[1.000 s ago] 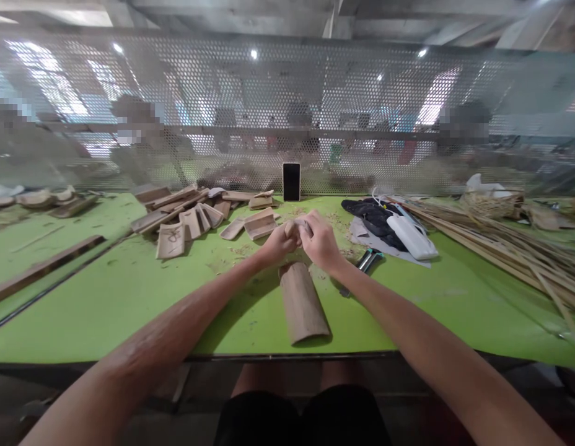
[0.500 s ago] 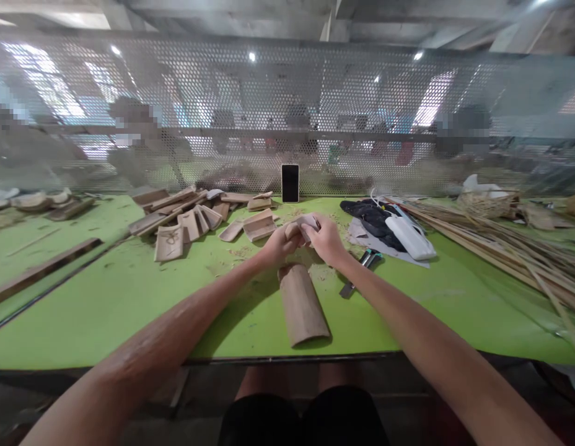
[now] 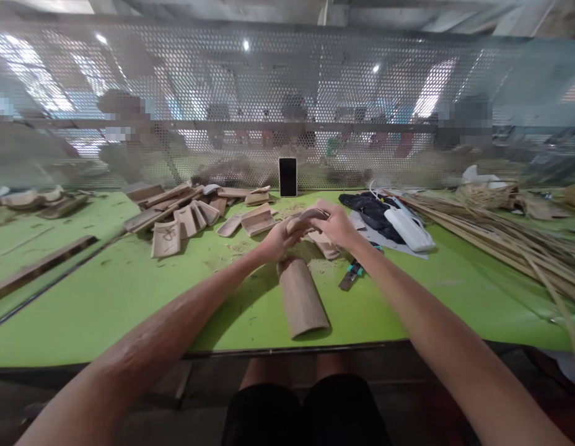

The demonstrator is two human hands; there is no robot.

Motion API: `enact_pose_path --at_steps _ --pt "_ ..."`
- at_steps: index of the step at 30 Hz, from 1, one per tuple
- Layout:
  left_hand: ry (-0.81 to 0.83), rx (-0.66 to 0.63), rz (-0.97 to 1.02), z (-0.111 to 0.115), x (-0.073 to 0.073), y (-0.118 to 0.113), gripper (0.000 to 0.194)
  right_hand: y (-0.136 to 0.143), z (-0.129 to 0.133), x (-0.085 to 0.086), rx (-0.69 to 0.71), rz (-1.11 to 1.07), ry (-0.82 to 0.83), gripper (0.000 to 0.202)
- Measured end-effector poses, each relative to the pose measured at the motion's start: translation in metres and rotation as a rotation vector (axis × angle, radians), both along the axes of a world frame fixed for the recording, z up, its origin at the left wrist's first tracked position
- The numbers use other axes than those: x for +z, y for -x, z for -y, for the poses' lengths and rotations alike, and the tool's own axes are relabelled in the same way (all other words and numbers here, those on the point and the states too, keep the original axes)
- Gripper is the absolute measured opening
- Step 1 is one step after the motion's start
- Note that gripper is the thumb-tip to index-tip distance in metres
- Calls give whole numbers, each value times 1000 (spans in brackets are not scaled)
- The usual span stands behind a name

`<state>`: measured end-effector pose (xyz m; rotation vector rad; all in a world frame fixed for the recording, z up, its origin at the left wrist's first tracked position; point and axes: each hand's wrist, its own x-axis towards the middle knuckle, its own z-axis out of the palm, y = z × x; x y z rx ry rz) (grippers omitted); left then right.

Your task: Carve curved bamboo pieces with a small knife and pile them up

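My left hand (image 3: 276, 241) and my right hand (image 3: 334, 222) meet above the middle of the green table, both closed on a thin, curved piece (image 3: 313, 214) that looks like sandpaper or bamboo. Just under my right hand another pale bamboo piece (image 3: 325, 245) lies on the table. Nearer to me, a large half-round bamboo piece (image 3: 302, 298) rests with its curved side up. Right of it, beneath my right forearm, is a cutter knife (image 3: 351, 274) with teal parts.
A pile of cut bamboo pieces (image 3: 185, 214) spreads at the back left. A phone (image 3: 288, 177) stands upright by the perforated screen (image 3: 250, 93). Black cloth (image 3: 371, 217), a white object (image 3: 409, 230) and long strips (image 3: 492, 241) are on the right. People are beyond the screen.
My right hand has risen and moved slightly right, and the held piece is turned more edge-on. The pale bamboo piece beneath it has come into view. The camera view has shifted slightly.
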<state>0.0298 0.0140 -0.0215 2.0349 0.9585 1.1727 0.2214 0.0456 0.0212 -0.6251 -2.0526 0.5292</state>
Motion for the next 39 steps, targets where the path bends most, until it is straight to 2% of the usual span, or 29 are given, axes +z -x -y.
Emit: enact_pose_path --at_steps 4,10,15,20,24,27,29,33,37,39 --pt "-16 -58 -29 -1 3 3 32 -1 3 8 34 86 -64 9" --pt "139 -70 46 -1 4 5 37 3 5 5 46 231 -100 10" --pt "50 -30 13 0 3 3 34 8 5 -4 -149 172 -130 13" --pt "50 -43 -4 2 5 2 34 8 0 -3 -114 227 -158 11" --pt "51 -37 -8 1 5 0 32 5 -5 -2 -220 264 -138 11" --pt "13 15 -61 -2 2 1 24 7 -4 -1 -123 300 -177 10" --pt "11 27 -73 -2 2 2 23 8 -3 0 -111 319 -162 10" --pt "63 -16 -47 -1 4 3 25 6 -4 1 -266 282 -100 16" --pt "52 -12 -46 -2 4 3 23 6 -4 -2 -177 281 -79 12" --pt "80 -27 -22 -3 2 3 26 7 -5 -3 -230 282 -65 12"
